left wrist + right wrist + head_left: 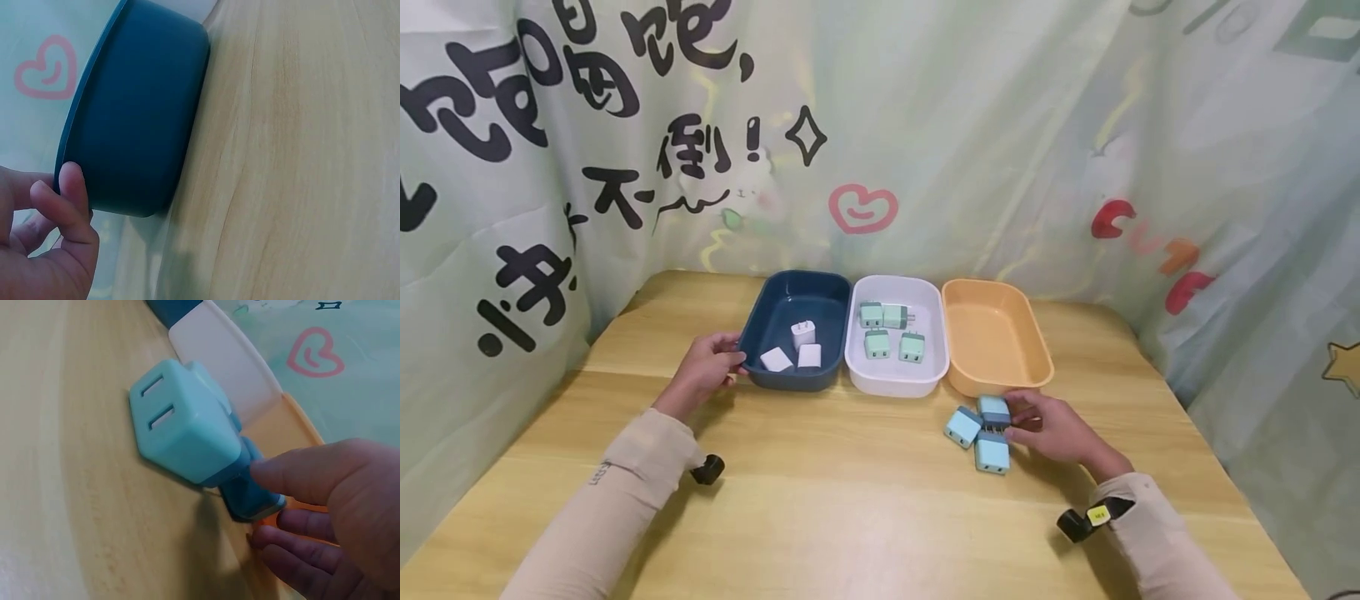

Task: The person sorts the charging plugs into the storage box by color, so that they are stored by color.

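My left hand (pixel 706 371) pinches the left rim of a dark blue tray (pixel 760 329); the left wrist view shows the fingers at its edge. Several white charger plugs lie in that tray, one of them a white charger (pixel 803 333) with its prongs up. At the right, my right hand (pixel 1052 427) has thumb and fingers about the far blue charger (pixel 993 409), just in front of the orange tray. Beside it on the table lie a second blue charger (pixel 963 427) and a third, nearer blue charger (pixel 181 425) with two USB slots. Prongs show between them.
A white tray (pixel 895 387) holding several mint green chargers (pixel 912 347) stands between the dark blue one and an orange tray (pixel 1000 333). All stand in a row on the wooden table (pixel 820 500). A printed curtain (pixel 970 150) hangs behind and at both sides.
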Demonstrator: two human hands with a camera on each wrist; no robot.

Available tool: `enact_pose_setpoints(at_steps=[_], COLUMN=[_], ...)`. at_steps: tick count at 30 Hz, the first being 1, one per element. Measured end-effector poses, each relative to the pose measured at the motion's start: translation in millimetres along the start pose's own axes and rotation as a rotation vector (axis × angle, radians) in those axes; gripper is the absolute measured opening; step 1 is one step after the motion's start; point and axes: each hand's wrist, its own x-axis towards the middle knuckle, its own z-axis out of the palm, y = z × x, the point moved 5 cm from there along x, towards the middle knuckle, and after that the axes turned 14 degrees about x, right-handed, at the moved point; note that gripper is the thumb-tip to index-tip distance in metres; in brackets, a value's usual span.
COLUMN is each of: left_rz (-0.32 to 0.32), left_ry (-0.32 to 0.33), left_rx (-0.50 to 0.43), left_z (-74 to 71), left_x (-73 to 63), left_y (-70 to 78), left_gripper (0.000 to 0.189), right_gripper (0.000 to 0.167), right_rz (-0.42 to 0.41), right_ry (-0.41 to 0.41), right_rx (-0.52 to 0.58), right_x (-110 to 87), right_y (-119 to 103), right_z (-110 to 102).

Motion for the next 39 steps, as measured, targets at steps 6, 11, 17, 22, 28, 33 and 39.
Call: enact_pose_setpoints(at_steps=[6,11,17,22,28,33,39], left_rz=[-0.016,-0.013,-0.019,-0.003,0.014,0.025,0.018], left_ry=[-0.001,-0.005,-0.010,-0.008,-0.011,-0.007,-0.020], left_rx=[-0.015,-0.034,-0.025,-0.032,-0.043,-0.063,-0.070], left_z=[0.3,-1.0,-0.7,-0.8,-0.9,-1.5,-1.0], left_x=[-0.9,2.3,3.7,2.8,2.7,1.7,1.2], left_y=[-4.2,-2.3,-1.6,-0.9,-2.3,-2.0,-0.6], left_gripper=[0.050,0.051,0.051,0.052,0.052,0.052,0.053], right_gripper=[0.043,0.041,0.043,0.044,0.043,0.044,0.045], right_rz=[-0.012,-0.035,-0.029,-0.043,-0.019,-0.024,0.017], right_ry=[0.036,0.069,0.068,0.061,0.053,0.052,0.074], right_rx=[-0.046,-0.079,-0.090,-0.096,-0.085,-0.044,0.043], right_x=[0.8,1.5,2.7,4.6,5.8,5.7,-0.5], right_y=[7.1,7.0,6.3,3.3,5.6,4.6,5.7], right_z=[4.7,3.5,3.9,5.6,6.2,4.0,-2.8])
